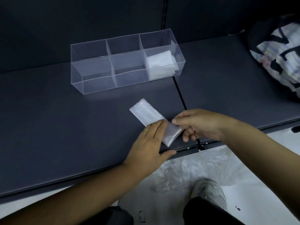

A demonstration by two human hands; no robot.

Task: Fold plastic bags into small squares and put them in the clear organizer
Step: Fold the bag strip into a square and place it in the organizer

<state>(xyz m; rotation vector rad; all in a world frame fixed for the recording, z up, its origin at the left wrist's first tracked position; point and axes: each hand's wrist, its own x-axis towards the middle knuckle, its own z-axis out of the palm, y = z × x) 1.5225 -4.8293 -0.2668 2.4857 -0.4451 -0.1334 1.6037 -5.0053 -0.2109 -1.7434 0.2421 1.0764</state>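
A clear plastic bag (146,113), folded into a long narrow strip, lies slantwise on the dark shelf (56,119). My left hand (149,143) presses flat on the strip's middle, fingers spread. My right hand (198,125) pinches the strip's near end between thumb and fingers and lifts it slightly. Behind stands the clear organizer (90,73) with three compartments. Its right compartment holds a stack of folded white bags (160,64). The other two compartments look bare.
A black-and-white patterned bag (276,54) sits at the right on the shelf. A seam (180,95) runs across the shelf just right of the organizer. Loose clear plastic bags (194,169) lie on the white floor below, beside my grey shoe (209,192).
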